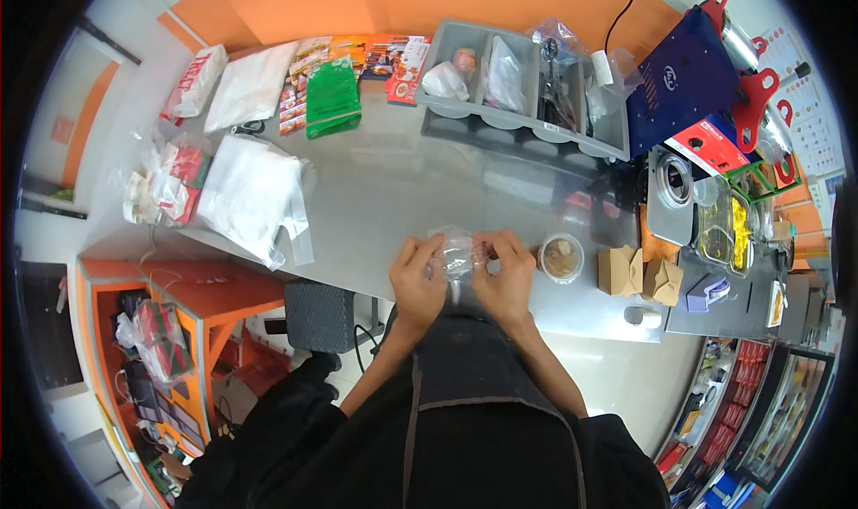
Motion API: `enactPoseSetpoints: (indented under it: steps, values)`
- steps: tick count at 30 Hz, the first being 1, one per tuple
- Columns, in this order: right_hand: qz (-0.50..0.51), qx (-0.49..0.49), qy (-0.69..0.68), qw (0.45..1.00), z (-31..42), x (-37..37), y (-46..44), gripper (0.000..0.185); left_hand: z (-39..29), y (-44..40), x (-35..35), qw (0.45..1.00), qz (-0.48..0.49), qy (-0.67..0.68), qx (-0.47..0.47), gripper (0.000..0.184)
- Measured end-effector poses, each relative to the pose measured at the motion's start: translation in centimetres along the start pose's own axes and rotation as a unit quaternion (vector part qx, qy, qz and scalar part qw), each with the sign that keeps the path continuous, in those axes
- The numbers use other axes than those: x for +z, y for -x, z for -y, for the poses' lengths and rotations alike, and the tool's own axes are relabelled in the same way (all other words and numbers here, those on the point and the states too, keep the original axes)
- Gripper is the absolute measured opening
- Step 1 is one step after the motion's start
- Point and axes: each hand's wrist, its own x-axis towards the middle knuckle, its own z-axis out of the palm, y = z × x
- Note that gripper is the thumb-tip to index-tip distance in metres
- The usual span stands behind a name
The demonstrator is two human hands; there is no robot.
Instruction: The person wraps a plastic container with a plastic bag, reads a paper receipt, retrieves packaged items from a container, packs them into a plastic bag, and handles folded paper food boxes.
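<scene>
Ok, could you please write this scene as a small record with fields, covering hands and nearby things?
Left hand: pinching clear plastic
Right hand: pinching its other side
Beside right hand: round tub
Farther right: two brown boxes
Beyond hands: grey divided tray
Far left: white plastic
Surface: metal table

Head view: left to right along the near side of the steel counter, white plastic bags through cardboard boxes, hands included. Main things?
White plastic bags → left hand → clear plastic → right hand → round tub → two cardboard boxes.
</scene>
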Motion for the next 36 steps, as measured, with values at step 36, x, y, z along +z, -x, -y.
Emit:
enactPoseSetpoints:
  steps: [36]
  values:
    - [-0.028, -0.005, 0.038, 0.999, -1.8, 0.4, -0.9, 0.039, 2.8, 0.6, 0.6, 0.989, 0.027, 0.082, -0.123, 0.016]
